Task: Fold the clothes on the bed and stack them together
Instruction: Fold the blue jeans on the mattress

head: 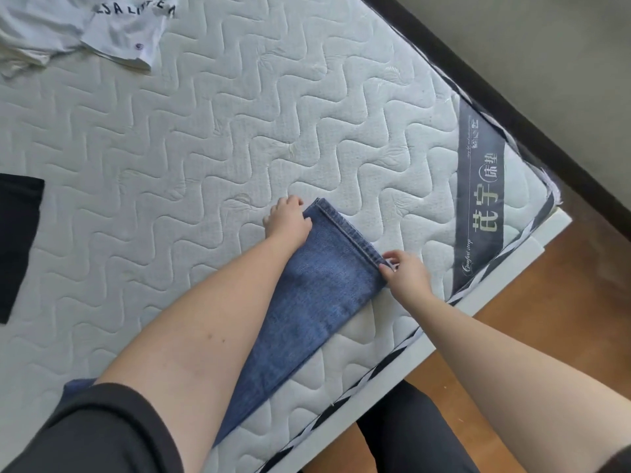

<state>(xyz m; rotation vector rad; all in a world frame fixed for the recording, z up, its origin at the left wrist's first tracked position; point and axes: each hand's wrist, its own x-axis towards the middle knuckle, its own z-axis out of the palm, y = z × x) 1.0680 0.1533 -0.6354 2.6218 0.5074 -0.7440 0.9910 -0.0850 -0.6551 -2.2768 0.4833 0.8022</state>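
Meanwhile, on the mattress, blue jeans lie stretched toward the corner, legs stacked. The left hand grips one hem corner; the right hand pinches the other. Denim looks heavy and fairly stiff, unlikely to slip, so the hem corners seem the sound hold. A white shirt waits well apart.

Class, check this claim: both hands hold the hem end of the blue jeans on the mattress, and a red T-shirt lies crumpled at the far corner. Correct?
Not quite. The head view shows the T-shirt is white with dark lettering, not red. The rest stands: left hand and right hand hold the hem end of the jeans on the mattress.
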